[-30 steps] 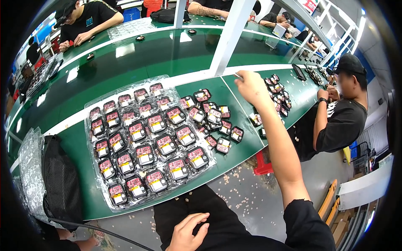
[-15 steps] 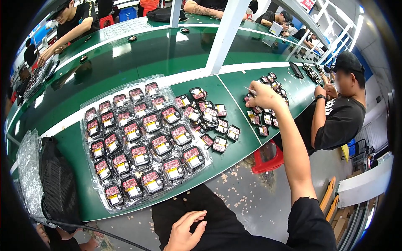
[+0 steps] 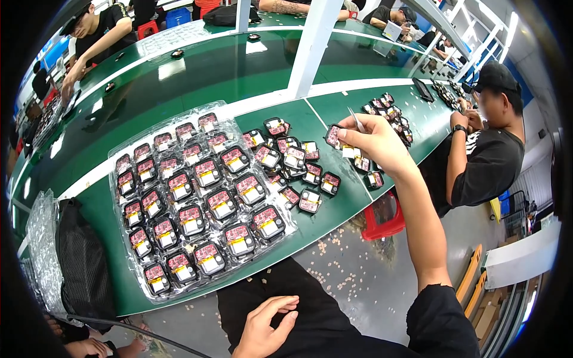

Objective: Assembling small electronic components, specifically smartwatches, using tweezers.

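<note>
Right hand (image 3: 379,146): my thumb and fingers pinch a small black square module with a red face (image 3: 332,136), held above the green table (image 3: 349,194); silver pointed tweezers (image 3: 354,119) jut up from the same grip. At 9 o'clock, a heap of similar modules (image 3: 295,157); beyond, a clear plastic tray (image 3: 192,243) bearing rows. Left hand (image 3: 267,327) at 7 o'clock, over my black-clad lap (image 3: 248,298), fingers loosely curled, empty.

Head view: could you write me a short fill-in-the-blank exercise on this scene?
1. The person's ____ hand holds a small square black-framed module.
2. The clear plastic tray lies to the ____ of the nearest loose pile of similar modules.
3. The flat tabletop under the tray is coloured ____.
Missing words: right; left; green.
</note>
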Demonstrator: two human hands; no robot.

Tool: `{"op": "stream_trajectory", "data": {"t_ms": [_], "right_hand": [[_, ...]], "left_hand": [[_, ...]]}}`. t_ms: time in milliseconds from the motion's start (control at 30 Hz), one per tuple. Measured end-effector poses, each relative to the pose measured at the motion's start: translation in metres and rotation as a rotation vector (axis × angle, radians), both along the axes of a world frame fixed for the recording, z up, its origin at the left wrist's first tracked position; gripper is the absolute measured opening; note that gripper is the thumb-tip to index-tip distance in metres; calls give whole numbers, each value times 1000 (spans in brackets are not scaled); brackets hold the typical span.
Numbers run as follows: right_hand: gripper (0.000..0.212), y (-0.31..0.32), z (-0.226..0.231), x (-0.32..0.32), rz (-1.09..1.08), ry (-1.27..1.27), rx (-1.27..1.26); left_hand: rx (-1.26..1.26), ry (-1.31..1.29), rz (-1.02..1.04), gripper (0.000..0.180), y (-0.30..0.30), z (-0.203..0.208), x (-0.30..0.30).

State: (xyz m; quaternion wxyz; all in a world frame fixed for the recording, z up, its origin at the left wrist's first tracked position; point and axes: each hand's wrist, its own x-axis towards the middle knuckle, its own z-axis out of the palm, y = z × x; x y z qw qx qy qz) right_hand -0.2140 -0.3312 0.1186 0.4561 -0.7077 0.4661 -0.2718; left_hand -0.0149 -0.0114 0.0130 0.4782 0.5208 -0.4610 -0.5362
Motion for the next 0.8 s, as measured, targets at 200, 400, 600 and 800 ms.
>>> {"op": "stream_trajectory", "data": {"t_ms": [200,400,600,800], "right_hand": [[23,35,11,3,71,-148,-32],[21,65,23,10,151,-67,-354],[18,80,34,12,235,-10,-537],[19,90,40,14,230,23,-471]], "left_hand": [[-11,-2,-21,31,-4,1,-3],[15,-10,-24,31,-5,-2,-4],[19,-7,-27,30,-6,-1,-7],[27,-5,-28,29,-4,-2,-8]]}}
